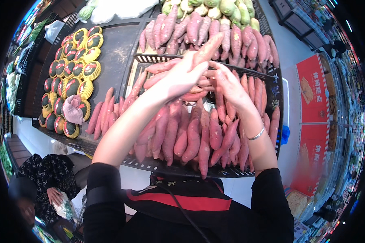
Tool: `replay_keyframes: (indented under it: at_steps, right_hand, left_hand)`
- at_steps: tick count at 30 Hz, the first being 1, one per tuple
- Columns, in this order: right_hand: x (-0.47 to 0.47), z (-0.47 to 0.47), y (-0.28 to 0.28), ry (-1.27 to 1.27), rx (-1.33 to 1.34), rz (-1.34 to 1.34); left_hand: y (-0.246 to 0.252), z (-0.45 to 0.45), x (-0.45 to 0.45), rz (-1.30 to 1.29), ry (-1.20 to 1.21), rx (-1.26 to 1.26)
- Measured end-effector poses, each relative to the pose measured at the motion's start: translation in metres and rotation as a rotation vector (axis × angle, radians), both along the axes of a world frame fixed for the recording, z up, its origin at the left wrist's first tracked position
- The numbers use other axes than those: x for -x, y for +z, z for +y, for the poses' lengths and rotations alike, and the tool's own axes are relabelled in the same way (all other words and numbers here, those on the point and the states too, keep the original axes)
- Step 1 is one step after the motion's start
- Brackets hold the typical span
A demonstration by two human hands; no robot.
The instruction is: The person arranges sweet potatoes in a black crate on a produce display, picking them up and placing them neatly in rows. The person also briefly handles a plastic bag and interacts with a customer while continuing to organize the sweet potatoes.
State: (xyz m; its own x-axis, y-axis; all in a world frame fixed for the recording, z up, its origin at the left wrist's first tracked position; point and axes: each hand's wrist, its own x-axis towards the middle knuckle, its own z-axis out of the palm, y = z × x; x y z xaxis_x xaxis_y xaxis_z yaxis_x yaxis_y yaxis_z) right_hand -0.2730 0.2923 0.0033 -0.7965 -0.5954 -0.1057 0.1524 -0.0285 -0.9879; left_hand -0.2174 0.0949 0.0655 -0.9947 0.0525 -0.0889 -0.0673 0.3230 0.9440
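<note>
My left hand grips a pale, orange-tinged sweet potato, which slants up and to the right past the thumb. Close against it, my right hand has its fingers apart, and no object shows in it. The fingers of both hands overlap, so exact contact is partly hidden. Below the hands, a row of pinkish-red sweet potatoes leans along the near side of the display. Other sweet potatoes lie crosswise in a black plastic crate, partly behind my left forearm.
Dark-rind melons in yellow foam nets stand at left, with a pink cloth on them. More sweet potatoes and pale green root vegetables fill the back. A person at lower left holds a wrapped vegetable.
</note>
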Motion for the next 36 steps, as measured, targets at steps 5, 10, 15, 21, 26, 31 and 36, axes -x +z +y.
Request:
replay_keyframes:
  at_steps: [5,10,15,21,26,31,36]
  right_hand:
    - [0.009,0.048,0.001,-0.067,-0.370,0.004]
    - [0.028,0.088,-0.038,-0.077,-0.455,-0.104]
    - [0.043,0.063,-0.090,-0.153,-0.594,0.304]
    - [0.010,0.034,-0.089,-0.092,-1.172,0.463]
    - [-0.019,0.009,-0.084,-0.020,-1.391,0.404]
    - [-0.038,0.003,-0.067,-0.093,-1.332,0.495]
    - [-0.067,0.012,-0.052,-0.182,-1.194,0.415]
  left_hand:
    - [-0.016,0.043,0.014,-0.136,-0.247,-0.321]
    - [-0.058,-0.027,0.017,-0.094,-0.064,-0.243]
    - [-0.092,-0.123,-0.005,0.005,0.320,-0.076]
    - [-0.138,-0.217,-0.038,-0.136,0.514,-0.072]
    - [-0.177,-0.256,-0.046,-0.166,0.344,0.358]
    - [-0.217,-0.238,-0.023,-0.411,0.126,0.746]
    - [-0.249,-0.220,-0.003,-0.517,0.143,0.819]
